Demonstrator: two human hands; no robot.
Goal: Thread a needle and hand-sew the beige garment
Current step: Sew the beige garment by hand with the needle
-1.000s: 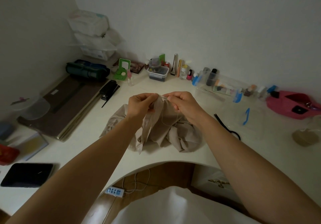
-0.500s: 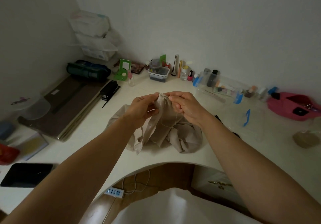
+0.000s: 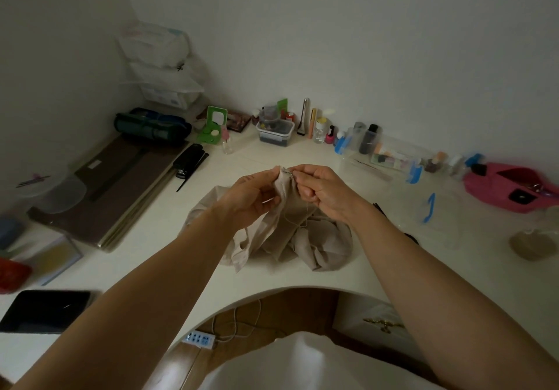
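My left hand point(image 3: 255, 197) pinches the garment's point(image 3: 305, 238) raised fold; my right hand point(image 3: 328, 193), touching it, pinches what seems the needle point(image 3: 289, 173). I should keep the fold taut and the stitches small.

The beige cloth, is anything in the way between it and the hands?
No, nothing visible. The left hand pinches the raised edge of the beige garment, and the right hand pinches it right alongside, with thread hanging below.
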